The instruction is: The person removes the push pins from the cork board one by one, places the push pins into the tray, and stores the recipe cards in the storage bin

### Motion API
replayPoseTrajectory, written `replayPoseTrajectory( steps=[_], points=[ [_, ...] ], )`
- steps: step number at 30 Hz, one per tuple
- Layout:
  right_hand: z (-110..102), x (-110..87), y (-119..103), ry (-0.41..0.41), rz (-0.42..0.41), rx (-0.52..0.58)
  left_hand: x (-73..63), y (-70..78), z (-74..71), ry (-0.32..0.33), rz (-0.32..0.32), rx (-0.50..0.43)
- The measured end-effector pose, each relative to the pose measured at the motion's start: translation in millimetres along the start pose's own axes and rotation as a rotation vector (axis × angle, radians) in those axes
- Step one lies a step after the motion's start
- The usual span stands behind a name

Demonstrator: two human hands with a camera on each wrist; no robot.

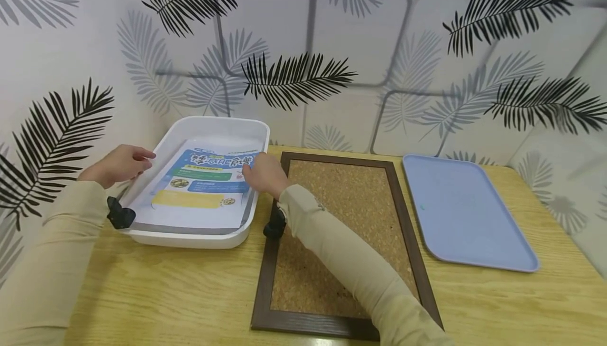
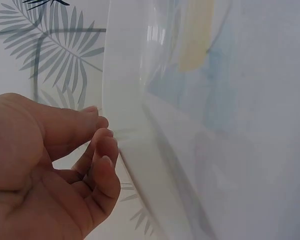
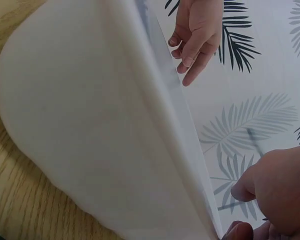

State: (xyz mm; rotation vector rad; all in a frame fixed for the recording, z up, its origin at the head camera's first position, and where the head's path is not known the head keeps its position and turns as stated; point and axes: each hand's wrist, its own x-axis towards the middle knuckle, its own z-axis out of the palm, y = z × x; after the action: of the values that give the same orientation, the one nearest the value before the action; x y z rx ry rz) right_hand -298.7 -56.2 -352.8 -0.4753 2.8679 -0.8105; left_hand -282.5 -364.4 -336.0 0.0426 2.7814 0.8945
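Observation:
A printed sheet (image 1: pixel 196 177) with blue, green and yellow panels and a large title lies in a white plastic basin (image 1: pixel 189 239). By the basin's left rim is my left hand (image 1: pixel 118 164), its fingers loosely bent; in the left wrist view the fingertips (image 2: pixel 106 131) come right up to the rim with nothing visible between them. Over the right rim reaches my right hand (image 1: pixel 265 175), overlapping the sheet's right edge. The right wrist view shows the right thumb (image 3: pixel 246 186) apart from the fingers, whose tips are at the rim, partly cut off by the frame.
A cork board (image 1: pixel 351 219) with a dark brown frame lies right of the basin, under my right forearm. Farther right is a pale blue tray (image 1: pixel 474 214). All stand on a wood-grain table (image 1: pixel 175 293), backed by a leaf-patterned wall (image 1: pixel 351 109).

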Motion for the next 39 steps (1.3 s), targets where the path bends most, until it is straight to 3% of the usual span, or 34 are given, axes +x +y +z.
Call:
replayPoseTrajectory(
  steps=[10, 15, 24, 39],
  points=[
    [-1, -2.0, 6, 0.025, -0.014, 0.089, -9.0, 2.4, -3.9, -0.073, -0.030, -0.017],
    [-1, -3.4, 10, 0.031, -0.005, 0.118, -10.2, 4.7, 4.3, -0.073, -0.019, -0.042],
    [-1, -12.4, 14, 0.037, -0.077, 0.117, -20.2, 22.0, 16.3, -0.063, 0.004, -0.020],
    [-7, -35.0, 36, -0.003, -0.070, 0.142, -28.7, 58.8, 36.7, -0.056, 0.150, 0.073]
  ],
)
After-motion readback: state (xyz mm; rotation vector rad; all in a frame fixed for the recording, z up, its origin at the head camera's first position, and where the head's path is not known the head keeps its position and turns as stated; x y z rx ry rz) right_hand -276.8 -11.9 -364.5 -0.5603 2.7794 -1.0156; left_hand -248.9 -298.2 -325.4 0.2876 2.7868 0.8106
